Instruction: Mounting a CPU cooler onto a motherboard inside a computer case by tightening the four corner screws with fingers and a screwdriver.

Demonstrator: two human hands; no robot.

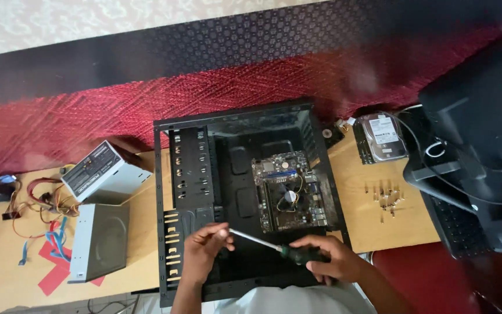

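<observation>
Green-handled screwdriver [274, 246] in right hand [331, 260] (left hand [203, 249] pinching tip).

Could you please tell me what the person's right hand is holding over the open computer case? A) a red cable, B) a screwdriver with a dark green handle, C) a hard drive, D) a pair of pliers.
B: the right hand grips the dark green handle of a screwdriver, while the left hand pinches its metal shaft near the tip, above the black computer case.
</observation>
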